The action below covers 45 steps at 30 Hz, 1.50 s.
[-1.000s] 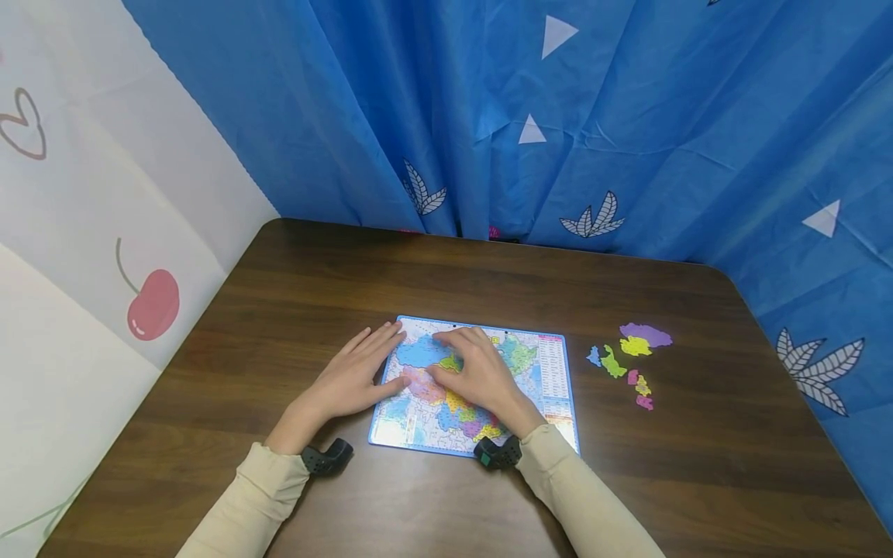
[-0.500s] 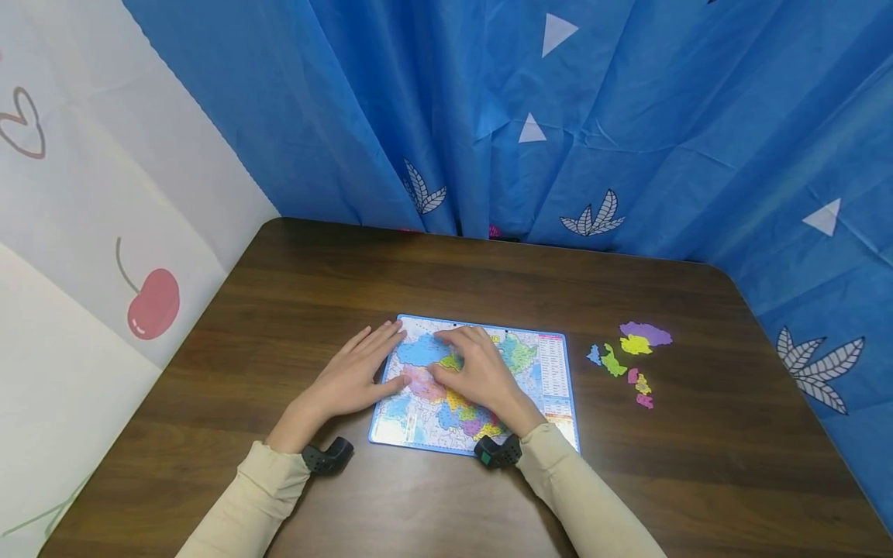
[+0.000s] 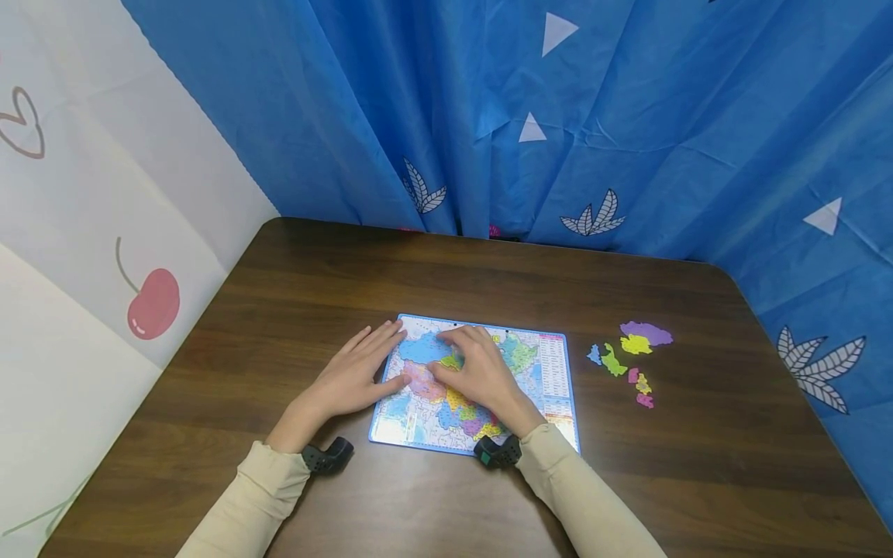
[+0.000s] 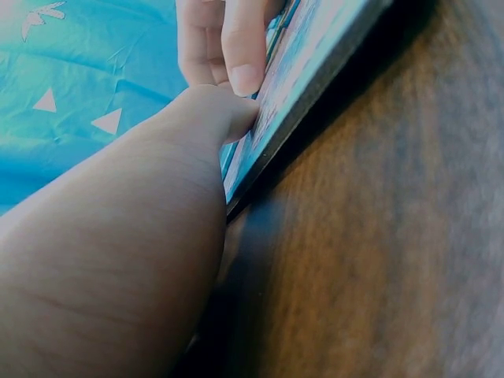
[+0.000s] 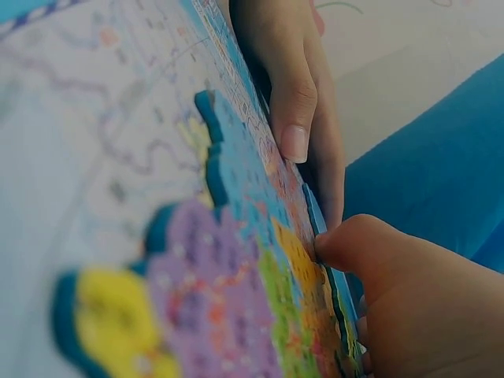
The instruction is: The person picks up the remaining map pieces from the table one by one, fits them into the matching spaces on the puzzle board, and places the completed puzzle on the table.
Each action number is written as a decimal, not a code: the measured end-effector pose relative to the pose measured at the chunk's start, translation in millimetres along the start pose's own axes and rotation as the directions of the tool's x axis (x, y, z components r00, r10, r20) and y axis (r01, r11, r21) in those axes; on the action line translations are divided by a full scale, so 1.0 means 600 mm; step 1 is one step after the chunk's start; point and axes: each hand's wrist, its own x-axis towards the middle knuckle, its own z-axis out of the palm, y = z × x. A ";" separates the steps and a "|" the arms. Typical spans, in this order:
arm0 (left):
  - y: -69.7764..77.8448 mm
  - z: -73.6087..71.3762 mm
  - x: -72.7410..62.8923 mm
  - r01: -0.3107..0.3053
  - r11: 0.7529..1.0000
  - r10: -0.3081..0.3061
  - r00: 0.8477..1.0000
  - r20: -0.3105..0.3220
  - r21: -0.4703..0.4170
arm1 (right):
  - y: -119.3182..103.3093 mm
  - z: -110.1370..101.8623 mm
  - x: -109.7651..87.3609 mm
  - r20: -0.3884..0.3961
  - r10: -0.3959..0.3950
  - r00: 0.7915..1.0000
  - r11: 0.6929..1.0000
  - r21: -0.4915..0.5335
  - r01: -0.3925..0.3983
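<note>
A blue-edged map puzzle board (image 3: 558, 387) lies on the table, with raised coloured pieces over much of it. My left hand (image 3: 359, 380) rests with straight fingers over its left edge, the thumb reaching the pink piece (image 3: 423, 385). My right hand (image 3: 484, 376) bends over the map, thumb and index finger apart, by the blue piece (image 3: 418, 351) and a yellow-green piece (image 3: 449, 362). In the right wrist view, the right thumb (image 5: 354, 244) meets the far pieces, beyond a purple piece (image 5: 205, 291). Its other fingertips are hidden there, so whether it pinches a piece is unclear.
Right of the board lie several loose puzzle pieces, including a purple one (image 3: 649, 334), a yellow one (image 3: 635, 346), a green one (image 3: 613, 362) and a small blue one (image 3: 594, 355). The brown wooden table (image 3: 732, 465) ends at a blue curtain (image 3: 432, 116).
Both hands stay in nearly the same place. The board has shifted very slightly to the right under the hands; the loose pieces have not moved.
</note>
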 end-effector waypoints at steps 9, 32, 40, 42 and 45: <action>0.000 0.001 0.002 -0.008 1.000 0.008 1.000 -0.002 0.003 | 0.002 -0.002 0.000 -0.005 -0.014 1.000 1.000 0.005 0.014; 0.001 0.005 -0.002 -0.008 1.000 0.007 1.000 -0.004 -0.007 | 0.006 -0.011 -0.004 0.038 -0.016 0.999 0.999 0.051 0.014; 0.001 0.004 -0.002 -0.009 1.000 0.008 1.000 -0.013 -0.007 | 0.011 -0.021 -0.010 0.068 0.025 0.997 0.993 0.117 -0.033; 0.000 0.005 -0.002 -0.011 1.000 0.011 1.000 -0.018 -0.006 | 0.013 -0.023 -0.013 0.066 0.027 0.997 0.990 0.135 -0.036; -0.001 0.006 -0.002 -0.012 1.000 0.012 1.000 -0.026 -0.002 | 0.015 -0.026 -0.016 0.062 0.036 0.997 0.987 0.154 -0.045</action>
